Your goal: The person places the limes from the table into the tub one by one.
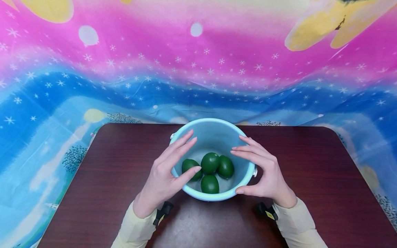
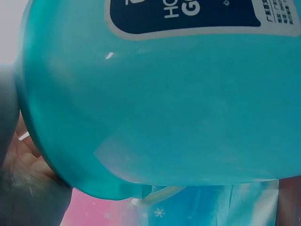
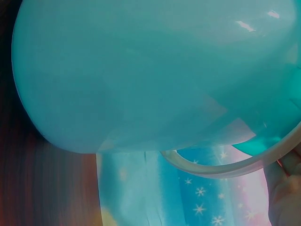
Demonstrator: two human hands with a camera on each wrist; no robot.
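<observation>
A light blue plastic bucket (image 1: 211, 197) stands on the table, its opening toward the head camera. At its bottom lie several smooth, dark green fruits that look like avocados (image 1: 210, 163). My left hand (image 1: 167, 172) is over the left rim, fingers nearly straight and thumb reaching across the opening. Over the right rim is my right hand (image 1: 262, 163), its fingers spread above the opening and its thumb at the front rim. The wrist views show the bucket's outer wall (image 2: 164, 103) close up, with part of each hand at the rim.
The dark reddish-brown table (image 1: 124, 155) has rounded far corners. Behind it hangs a pink and blue cloth (image 1: 198, 75) with snowflakes. A pale handle (image 3: 225, 169) loops off the bucket's side in the right wrist view; a dark label (image 2: 188, 16) marks the wall.
</observation>
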